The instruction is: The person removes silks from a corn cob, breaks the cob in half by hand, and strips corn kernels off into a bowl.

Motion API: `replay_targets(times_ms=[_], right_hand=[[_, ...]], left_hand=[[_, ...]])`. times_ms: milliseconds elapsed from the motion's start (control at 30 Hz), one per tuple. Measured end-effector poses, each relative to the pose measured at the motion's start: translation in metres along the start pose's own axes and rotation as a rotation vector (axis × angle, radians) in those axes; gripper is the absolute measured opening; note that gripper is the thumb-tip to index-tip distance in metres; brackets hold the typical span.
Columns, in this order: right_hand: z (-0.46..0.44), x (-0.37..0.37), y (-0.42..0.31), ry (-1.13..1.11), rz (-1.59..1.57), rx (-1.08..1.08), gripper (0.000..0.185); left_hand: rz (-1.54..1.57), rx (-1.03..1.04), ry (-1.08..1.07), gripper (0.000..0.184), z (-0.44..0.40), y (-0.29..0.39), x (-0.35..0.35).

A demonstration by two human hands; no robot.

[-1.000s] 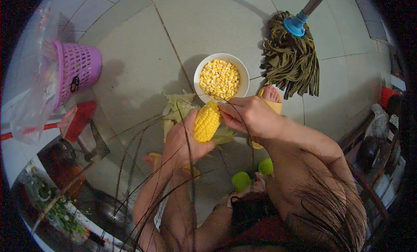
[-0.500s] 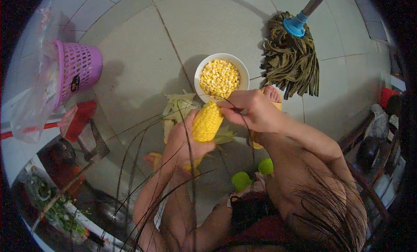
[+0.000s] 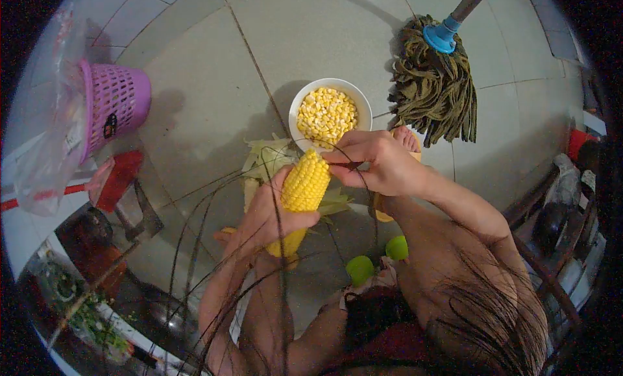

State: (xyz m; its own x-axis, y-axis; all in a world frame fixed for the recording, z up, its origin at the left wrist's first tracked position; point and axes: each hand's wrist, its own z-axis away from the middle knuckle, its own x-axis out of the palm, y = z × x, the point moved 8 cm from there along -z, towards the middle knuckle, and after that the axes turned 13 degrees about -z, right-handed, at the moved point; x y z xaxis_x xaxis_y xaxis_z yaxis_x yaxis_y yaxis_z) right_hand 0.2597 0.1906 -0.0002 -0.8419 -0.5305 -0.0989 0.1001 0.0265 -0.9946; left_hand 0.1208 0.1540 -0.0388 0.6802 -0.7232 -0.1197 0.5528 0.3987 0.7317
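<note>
Shifted slightly, two hands (image 3: 389, 165) touch one corn cob (image 3: 306, 184) near one bowl (image 3: 365, 116).

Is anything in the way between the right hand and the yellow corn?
Nothing that I can see: the right hand has its fingertips at the upper end of the corn. Only loose hairs cross the view.

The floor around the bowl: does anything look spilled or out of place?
Loose corn husks lie on the floor beside the white bowl, untidy because nothing holds them. The corn kernels sit inside the bowl; none look spilled.
</note>
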Motion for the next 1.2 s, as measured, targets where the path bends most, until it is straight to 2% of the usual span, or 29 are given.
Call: replay_targets(times_ms=[167, 467, 567, 667, 767, 967, 1067, 1200], right_hand=[[0.002, 0.003, -0.005, -0.006, 0.093, -0.008, 0.026], [0.003, 0.006, -0.013, 0.072, 0.231, -0.067, 0.026], [0.003, 0.003, -0.005, 0.069, 0.08, -0.035, 0.025], [0.001, -0.002, -0.003, 0.068, -0.032, 0.007, 0.022], [0.003, -0.008, 0.015, 0.202, -0.374, 0.092, 0.02], [0.005, 0.003, 0.029, 0.21, -0.604, 0.232, 0.023], [0.005, 0.009, 0.034, 0.173, -0.547, 0.354, 0.029], [-0.001, 0.006, 0.015, 0.075, -0.194, 0.271, 0.034]], left_hand=[[-0.002, 0.022, -0.052, 0.067, -0.003, -0.004, 0.002], [0.085, 0.042, -0.01, 0.063, -0.003, 0.002, 0.003], [0.083, 0.066, -0.021, 0.063, -0.002, 0.003, 0.002], [0.222, 0.025, -0.03, 0.066, -0.002, 0.001, 0.004], [0.546, -0.119, -0.106, 0.068, 0.001, -0.013, 0.007], [0.637, -0.047, -0.238, 0.071, -0.003, -0.018, 0.016], [0.631, -0.04, -0.233, 0.068, -0.002, -0.014, 0.016], [0.396, -0.07, -0.182, 0.07, -0.002, -0.017, 0.016]])
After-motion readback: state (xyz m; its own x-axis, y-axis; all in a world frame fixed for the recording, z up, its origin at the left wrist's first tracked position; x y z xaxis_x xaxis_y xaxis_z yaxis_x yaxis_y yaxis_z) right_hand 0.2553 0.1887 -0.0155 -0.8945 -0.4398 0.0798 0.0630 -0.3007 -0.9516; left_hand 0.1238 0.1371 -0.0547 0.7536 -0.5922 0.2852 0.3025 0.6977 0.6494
